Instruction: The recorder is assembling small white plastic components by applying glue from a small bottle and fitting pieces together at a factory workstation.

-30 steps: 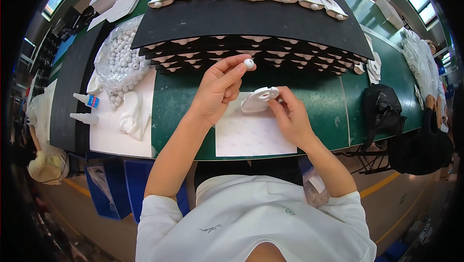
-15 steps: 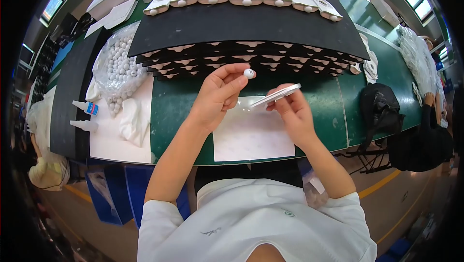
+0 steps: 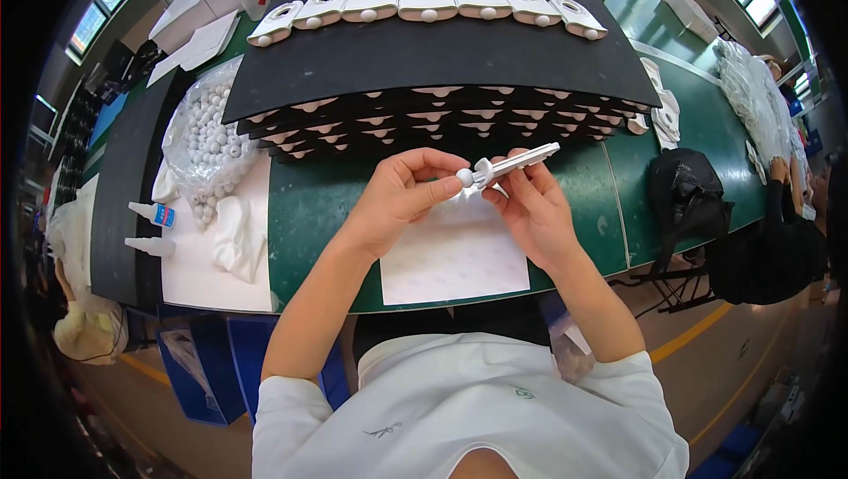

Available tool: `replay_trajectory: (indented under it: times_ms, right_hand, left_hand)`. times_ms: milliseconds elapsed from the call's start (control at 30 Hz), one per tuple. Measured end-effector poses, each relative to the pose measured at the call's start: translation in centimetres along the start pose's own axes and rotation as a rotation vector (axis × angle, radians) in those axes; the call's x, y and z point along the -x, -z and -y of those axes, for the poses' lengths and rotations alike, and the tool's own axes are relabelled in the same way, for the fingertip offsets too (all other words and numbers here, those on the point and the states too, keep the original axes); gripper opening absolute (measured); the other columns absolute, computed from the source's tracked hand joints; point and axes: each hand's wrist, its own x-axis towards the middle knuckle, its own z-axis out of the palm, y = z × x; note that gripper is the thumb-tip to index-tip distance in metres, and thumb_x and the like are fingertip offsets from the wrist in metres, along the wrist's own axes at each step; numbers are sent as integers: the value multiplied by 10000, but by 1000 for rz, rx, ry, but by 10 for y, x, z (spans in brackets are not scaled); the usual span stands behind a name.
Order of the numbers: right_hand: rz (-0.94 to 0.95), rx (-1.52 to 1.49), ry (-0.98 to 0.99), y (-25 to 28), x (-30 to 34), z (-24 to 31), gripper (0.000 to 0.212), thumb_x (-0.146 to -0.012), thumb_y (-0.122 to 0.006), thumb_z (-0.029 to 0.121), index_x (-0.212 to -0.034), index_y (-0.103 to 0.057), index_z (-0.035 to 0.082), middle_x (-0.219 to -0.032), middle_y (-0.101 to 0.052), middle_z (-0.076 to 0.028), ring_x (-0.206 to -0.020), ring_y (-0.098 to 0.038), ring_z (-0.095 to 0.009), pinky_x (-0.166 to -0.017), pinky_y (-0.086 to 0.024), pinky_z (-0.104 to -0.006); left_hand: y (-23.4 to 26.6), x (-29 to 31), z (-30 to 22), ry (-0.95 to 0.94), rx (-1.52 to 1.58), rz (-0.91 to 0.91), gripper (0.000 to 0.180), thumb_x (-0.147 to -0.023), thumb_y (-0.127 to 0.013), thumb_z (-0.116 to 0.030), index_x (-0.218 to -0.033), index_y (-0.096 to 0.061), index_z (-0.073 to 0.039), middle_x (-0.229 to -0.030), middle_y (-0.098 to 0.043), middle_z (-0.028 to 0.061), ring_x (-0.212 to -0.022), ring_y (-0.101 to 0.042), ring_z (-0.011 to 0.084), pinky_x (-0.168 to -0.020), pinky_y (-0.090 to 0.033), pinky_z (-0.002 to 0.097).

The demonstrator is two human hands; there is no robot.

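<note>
Between thumb and fingers, my left hand (image 3: 402,195) pinches a small white ball (image 3: 465,178). My right hand (image 3: 536,214) grips a flat white plastic part (image 3: 523,159), tilted on edge, with a raised prong at its left end. The ball sits right at that end; whether the two touch I cannot tell. Both hands are over a white paper sheet (image 3: 455,267) on the green table. Beyond them, a row of similar white parts (image 3: 427,2), each with a ball at its near edge, lies on the top black board (image 3: 424,55).
Stacked boards below hold more white parts. To the left are a clear bag of white balls (image 3: 212,130), two small bottles (image 3: 152,213) and a crumpled white cloth (image 3: 237,236). A black bag (image 3: 689,205) lies at the right, with another person's hand (image 3: 779,170) farther off.
My left hand has lowered and brought the ball to the part's end. My right hand has turned the part, so its prong now shows. The view has shifted slightly.
</note>
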Motion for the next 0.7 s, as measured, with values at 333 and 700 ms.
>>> replay_trajectory:
  times_ms: [333, 700]
  right_hand:
    - [26, 52, 33, -1, 0, 0, 177, -938, -434, 133, -1103, -482, 93, -1067, -533, -52, -1002, -519, -160, -871, -439, -324]
    - [275, 457, 173, -12, 7, 11, 63, -902, -480, 70, -964, -470, 62, -843, -594, -90, -792, -549, -135, -716, -426, -265]
  left_hand:
    - [0, 1, -2, 14, -32, 2, 237, -749, -691, -138, -960, -634, -46, -762, -613, -20, -595, -454, 14, -481, -293, 161]
    - [-1, 1, -5, -110, -229, 187, 714, -514, -714, -24, -1189, -486, -60, -683, -433, -57, -599, -395, 16, -597, -337, 160]
